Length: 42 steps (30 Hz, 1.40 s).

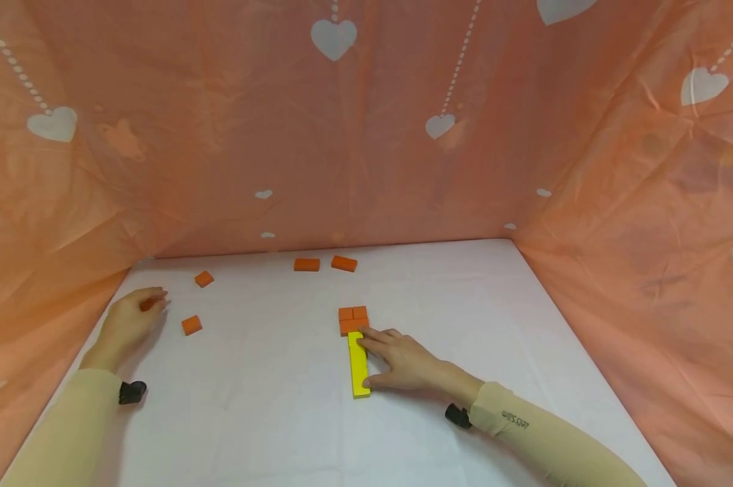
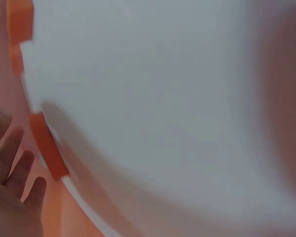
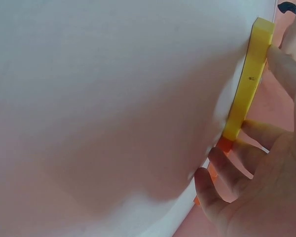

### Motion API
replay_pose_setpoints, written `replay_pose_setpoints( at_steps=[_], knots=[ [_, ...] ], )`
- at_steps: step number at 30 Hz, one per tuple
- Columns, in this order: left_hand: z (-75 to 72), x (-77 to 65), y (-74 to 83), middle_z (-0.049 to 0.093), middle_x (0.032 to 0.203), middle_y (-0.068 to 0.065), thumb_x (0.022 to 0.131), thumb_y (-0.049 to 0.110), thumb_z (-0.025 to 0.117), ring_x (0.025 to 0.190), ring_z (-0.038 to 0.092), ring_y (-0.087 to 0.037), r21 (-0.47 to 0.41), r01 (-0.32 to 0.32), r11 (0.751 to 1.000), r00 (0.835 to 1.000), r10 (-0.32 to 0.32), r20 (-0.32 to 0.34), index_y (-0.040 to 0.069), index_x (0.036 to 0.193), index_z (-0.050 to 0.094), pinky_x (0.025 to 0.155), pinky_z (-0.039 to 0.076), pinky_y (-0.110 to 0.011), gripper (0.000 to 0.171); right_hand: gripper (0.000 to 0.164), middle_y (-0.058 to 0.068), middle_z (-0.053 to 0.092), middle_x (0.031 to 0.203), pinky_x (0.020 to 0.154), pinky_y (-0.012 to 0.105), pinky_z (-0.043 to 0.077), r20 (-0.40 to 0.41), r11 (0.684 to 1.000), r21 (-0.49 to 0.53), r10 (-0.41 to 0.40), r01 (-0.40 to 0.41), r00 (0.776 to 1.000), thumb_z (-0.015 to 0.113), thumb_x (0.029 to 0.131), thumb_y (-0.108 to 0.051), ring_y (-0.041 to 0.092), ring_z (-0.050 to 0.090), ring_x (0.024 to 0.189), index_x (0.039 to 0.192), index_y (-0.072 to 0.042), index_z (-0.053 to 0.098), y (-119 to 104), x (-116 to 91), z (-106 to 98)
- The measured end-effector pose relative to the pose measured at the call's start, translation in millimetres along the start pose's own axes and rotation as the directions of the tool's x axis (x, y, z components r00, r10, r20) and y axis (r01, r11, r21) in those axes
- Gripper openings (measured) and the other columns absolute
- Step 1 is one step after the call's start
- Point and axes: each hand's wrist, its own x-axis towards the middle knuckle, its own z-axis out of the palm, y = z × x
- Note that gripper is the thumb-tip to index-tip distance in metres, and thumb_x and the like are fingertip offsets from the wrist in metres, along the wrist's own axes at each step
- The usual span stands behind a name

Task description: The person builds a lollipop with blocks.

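My right hand lies beside a long yellow block, its thumb and forefinger touching the block along its right side. In the right wrist view the fingers are spread, and the yellow block stretches past the thumb. Directly beyond its far end sit two small orange blocks and a longer orange block, packed together. On the left, my left hand reaches over an orange block that is partly hidden by the fingers. The left wrist view shows those fingers spread near the orange block; contact is unclear.
Two small orange blocks, one farther back and one nearer, lie right of the left hand. Two longer orange blocks lie by the back edge of the white table. Orange cloth with hearts surrounds the back and sides.
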Motion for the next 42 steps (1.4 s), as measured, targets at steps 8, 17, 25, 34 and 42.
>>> replay_pose_setpoints(
  at_steps=[8,17,25,34,42],
  knots=[
    [-6.1,-4.9,-9.7,0.050,0.137,-0.043,0.107,0.011,0.050,0.129,0.043,-0.061,0.008,0.059,0.998,0.998,-0.060,0.033,-0.016,0.136,0.053,0.104,0.036,-0.074,0.040,0.080,0.001,0.031,0.170,0.117,0.053,0.039,-0.002,1.000,-0.007,0.003,-0.003,1.000,0.074,0.093,-0.053,0.029,0.040,0.147,0.158,-0.018,0.046,1,0,1],
    [-7.8,-8.9,-14.0,0.048,0.136,-0.044,0.106,0.004,0.050,0.128,0.041,-0.064,0.026,0.035,0.999,0.999,-0.036,0.040,-0.017,0.134,0.054,0.103,0.035,-0.076,0.035,0.080,0.002,0.031,0.170,0.116,0.052,0.040,-0.002,1.000,-0.015,-0.004,0.004,1.000,0.074,0.093,-0.054,0.029,0.041,0.146,0.158,-0.017,0.047,0,0,1],
    [-4.3,-10.0,-14.8,0.051,0.130,-0.043,0.103,-0.002,0.052,0.123,0.044,-0.062,0.041,-0.013,0.999,1.000,0.013,0.006,-0.016,0.127,0.060,0.100,0.036,-0.076,0.029,0.080,0.002,0.031,0.170,0.116,0.053,0.039,0.007,1.000,-0.006,0.010,-0.010,1.000,0.074,0.092,-0.054,0.030,0.041,0.147,0.158,-0.017,0.046,-1,0,0],
    [0.4,-13.2,-9.3,0.051,0.128,-0.044,0.105,0.002,0.054,0.122,0.045,-0.062,0.015,-0.014,1.000,0.999,0.014,-0.043,-0.016,0.128,0.061,0.100,0.036,-0.075,0.030,0.080,0.001,0.031,0.170,0.117,0.054,0.039,0.013,1.000,0.003,0.015,-0.015,1.000,0.074,0.092,-0.054,0.029,0.040,0.147,0.158,-0.018,0.046,-1,0,1],
    [9.3,-8.1,23.0,0.054,0.132,-0.034,0.105,0.014,0.059,0.120,0.051,-0.051,-0.070,-0.064,0.996,0.992,0.056,-0.110,-0.010,0.134,0.063,0.088,0.045,-0.022,0.038,0.080,0.002,0.032,0.169,0.117,0.053,0.039,0.009,1.000,0.000,0.014,-0.014,1.000,0.074,0.092,-0.054,0.029,0.040,0.147,0.158,-0.018,0.047,-1,1,1]
  ],
)
